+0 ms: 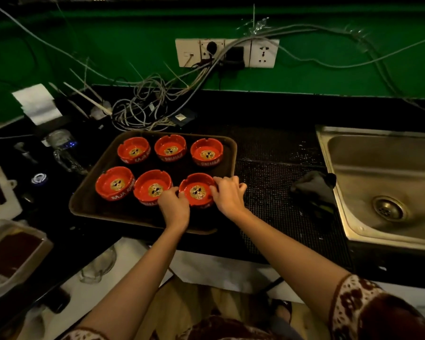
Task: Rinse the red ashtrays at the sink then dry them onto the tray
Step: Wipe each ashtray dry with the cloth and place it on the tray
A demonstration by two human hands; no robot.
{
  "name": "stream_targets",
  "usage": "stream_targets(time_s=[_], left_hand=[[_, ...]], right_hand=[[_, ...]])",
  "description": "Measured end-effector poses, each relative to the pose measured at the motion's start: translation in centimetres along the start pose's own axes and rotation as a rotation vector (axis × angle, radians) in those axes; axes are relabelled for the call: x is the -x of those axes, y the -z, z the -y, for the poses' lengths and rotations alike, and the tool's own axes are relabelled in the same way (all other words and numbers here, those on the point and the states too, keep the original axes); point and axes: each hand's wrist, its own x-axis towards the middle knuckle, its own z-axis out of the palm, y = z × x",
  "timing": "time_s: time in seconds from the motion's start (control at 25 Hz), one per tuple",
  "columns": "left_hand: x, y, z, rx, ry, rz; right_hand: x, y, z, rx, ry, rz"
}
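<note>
A brown tray (88, 204) lies on the black counter and carries several red ashtrays in two rows. The front right ashtray (198, 191) rests on the tray with both my hands on it. My left hand (173, 207) grips its left rim, and my right hand (228, 195) grips its right rim. Beside it stand the front middle ashtray (152, 187) and the front left ashtray (114, 184). A steel sink (383, 192) is set into the counter at the right.
A dark cloth (314, 190) lies on the textured mat (275, 173) between tray and sink. Tangled cables (145, 106) and a wall socket (226, 52) sit behind the tray. Small devices and a plastic box (12, 253) crowd the left side.
</note>
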Motion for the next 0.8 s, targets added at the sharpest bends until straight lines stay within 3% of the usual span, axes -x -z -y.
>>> stream_targets(time_s=[0.08, 0.2, 0.36, 0.48, 0.6, 0.72, 0.8], left_hand=[[0.9, -0.3, -1.0, -0.081, -0.073, -0.054], [1.9, -2.2, -4.4, -0.094, -0.262, 0.013], [3.7, -8.6, -9.6, -0.088, -0.438, 0.407], [5.2, -13.5, -11.7, -0.220, -0.483, 0.645], [6.0, -16.6, -13.4, -0.273, -0.540, 0.768], [6.1, -17.3, -14.4, -0.270, -0.588, 0.869], [6.1, -16.8, -15.2, -0.068, -0.507, 0.954]], right_hand=[[0.4, 0.9, -1.1, -0.142, -0.017, 0.030], [0.7, 4.4, -4.6, -0.168, -0.070, -0.118], [1.9, 10.4, -12.1, 0.211, -0.221, -0.346], [3.7, 11.7, -17.4, 0.344, -0.307, -0.157], [4.5, 12.0, -21.8, -0.062, -0.249, -0.140], [4.7, 14.5, -22.7, -0.676, -0.237, -0.101], [4.9, 16.5, -22.0, -1.061, -0.260, 0.027]])
